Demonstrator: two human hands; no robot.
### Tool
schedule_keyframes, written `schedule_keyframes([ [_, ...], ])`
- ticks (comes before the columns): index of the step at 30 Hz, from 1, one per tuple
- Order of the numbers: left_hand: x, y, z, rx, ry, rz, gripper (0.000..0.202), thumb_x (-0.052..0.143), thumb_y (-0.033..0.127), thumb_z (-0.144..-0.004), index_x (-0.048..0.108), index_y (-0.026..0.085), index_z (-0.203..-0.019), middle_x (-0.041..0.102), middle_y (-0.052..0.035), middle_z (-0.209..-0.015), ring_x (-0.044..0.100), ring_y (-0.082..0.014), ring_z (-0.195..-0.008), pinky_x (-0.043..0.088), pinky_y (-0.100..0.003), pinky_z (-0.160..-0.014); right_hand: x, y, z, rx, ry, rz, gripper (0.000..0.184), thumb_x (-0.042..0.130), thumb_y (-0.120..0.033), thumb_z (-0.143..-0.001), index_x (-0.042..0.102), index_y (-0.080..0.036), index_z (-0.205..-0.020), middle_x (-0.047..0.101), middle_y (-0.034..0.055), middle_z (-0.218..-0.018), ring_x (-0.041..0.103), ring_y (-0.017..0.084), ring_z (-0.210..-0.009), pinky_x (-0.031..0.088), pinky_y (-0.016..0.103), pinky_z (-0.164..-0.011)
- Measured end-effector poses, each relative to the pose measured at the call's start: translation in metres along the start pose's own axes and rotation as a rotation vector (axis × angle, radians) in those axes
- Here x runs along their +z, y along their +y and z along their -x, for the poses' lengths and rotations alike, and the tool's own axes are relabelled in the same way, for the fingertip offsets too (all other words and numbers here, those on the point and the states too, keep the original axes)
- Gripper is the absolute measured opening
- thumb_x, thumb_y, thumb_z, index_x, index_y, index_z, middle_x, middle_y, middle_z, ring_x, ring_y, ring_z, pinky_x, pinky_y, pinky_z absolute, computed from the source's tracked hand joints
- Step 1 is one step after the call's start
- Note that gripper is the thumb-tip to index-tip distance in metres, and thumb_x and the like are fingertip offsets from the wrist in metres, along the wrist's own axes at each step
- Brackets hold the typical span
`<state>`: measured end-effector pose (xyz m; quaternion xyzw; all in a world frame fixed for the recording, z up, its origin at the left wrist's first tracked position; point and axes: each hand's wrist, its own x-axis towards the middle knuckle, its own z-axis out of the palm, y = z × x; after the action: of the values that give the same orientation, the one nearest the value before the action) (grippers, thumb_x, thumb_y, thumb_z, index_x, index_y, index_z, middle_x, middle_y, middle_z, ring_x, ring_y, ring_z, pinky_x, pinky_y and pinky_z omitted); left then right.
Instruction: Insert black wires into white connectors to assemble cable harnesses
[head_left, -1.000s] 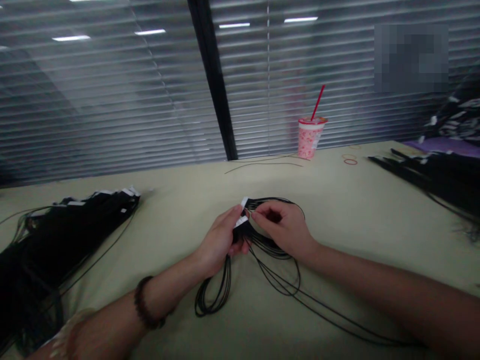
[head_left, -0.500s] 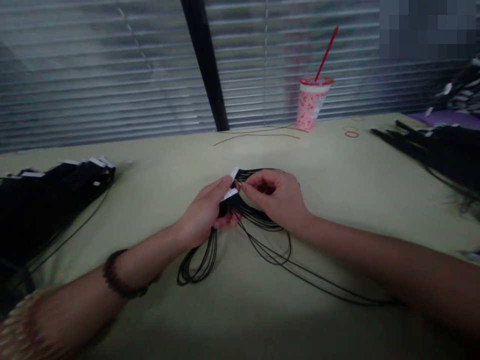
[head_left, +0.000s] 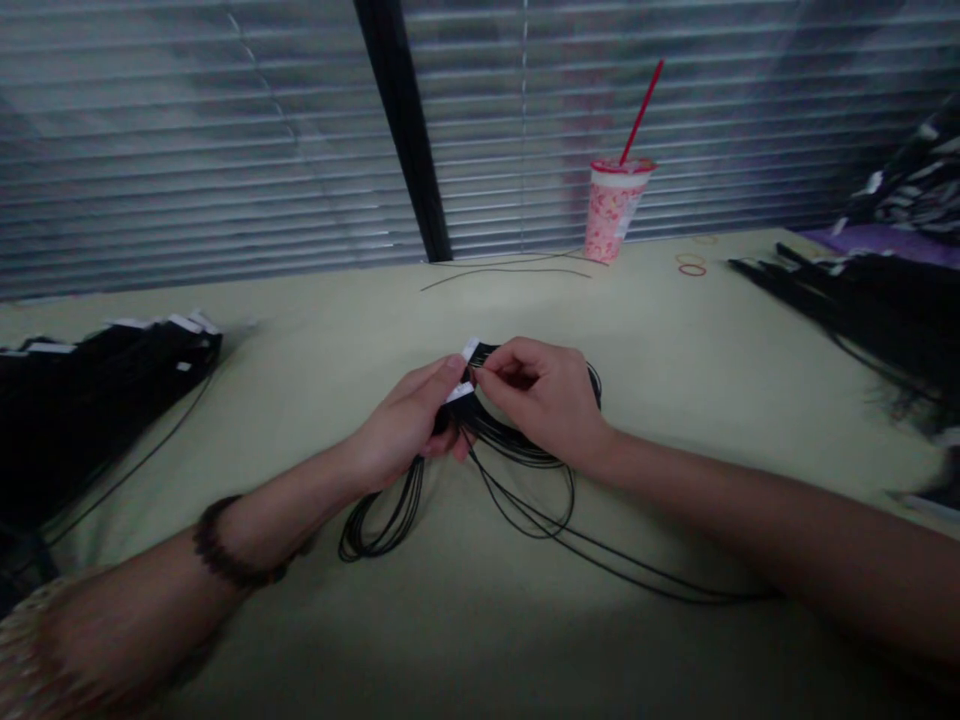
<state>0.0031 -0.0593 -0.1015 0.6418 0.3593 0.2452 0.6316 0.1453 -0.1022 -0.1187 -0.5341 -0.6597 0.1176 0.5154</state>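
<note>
A bundle of thin black cords with white tags lies in loops on the pale table. My left hand is closed around the gathered end of the bundle, thumb on a tag. Right beside it, my right hand pinches the cords at the tagged end. Loops hang out below both hands, and long strands trail off to the right under my right forearm.
A heap of black tagged cords lies at the left and another heap at the right. A pink cup with a red straw stands by the window blinds. Rubber bands and a loose cord lie near it.
The view has dropped and shifted slightly. Both hands keep their hold on the bundle, and my right hand's fingers have closed in nearer the tags.
</note>
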Motion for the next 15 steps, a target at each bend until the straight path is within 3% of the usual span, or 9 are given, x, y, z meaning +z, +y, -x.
schedule_keyframes([
  [8,0.001,0.001,-0.001,-0.024,0.005,0.036,0.027,0.035,0.042,-0.085,0.049,0.019,-0.079,0.052,0.0007,-0.041,0.035,-0.0061,-0.029,0.018,-0.015,-0.029,-0.006,0.007,-0.006,-0.108,-0.04,0.101,0.014,0.051,-0.026,-0.078,0.058,-0.015,-0.076,0.06,-0.0013,-0.066,0.052,0.007,-0.057,0.037,0.019,-0.055],
  [12,-0.005,0.001,-0.002,-0.074,0.019,0.151,0.026,0.035,0.043,-0.085,0.046,0.02,-0.078,0.051,0.0022,-0.042,0.032,-0.0049,-0.029,0.016,-0.014,-0.03,-0.012,0.016,-0.01,-0.243,-0.156,0.421,0.03,0.052,-0.03,-0.078,0.049,-0.016,-0.104,0.061,0.0009,-0.076,0.051,0.011,-0.058,0.033,0.022,-0.053],
  [15,-0.01,0.001,-0.003,-0.111,-0.054,0.226,0.026,0.035,0.044,-0.085,0.044,0.021,-0.079,0.048,0.0037,-0.041,0.025,-0.0034,-0.029,0.014,-0.014,-0.031,-0.02,0.028,-0.014,-0.266,-0.158,0.636,0.028,0.05,-0.038,-0.079,0.051,-0.018,-0.098,0.06,0.0034,-0.088,0.053,0.013,-0.066,0.03,0.024,-0.053],
])
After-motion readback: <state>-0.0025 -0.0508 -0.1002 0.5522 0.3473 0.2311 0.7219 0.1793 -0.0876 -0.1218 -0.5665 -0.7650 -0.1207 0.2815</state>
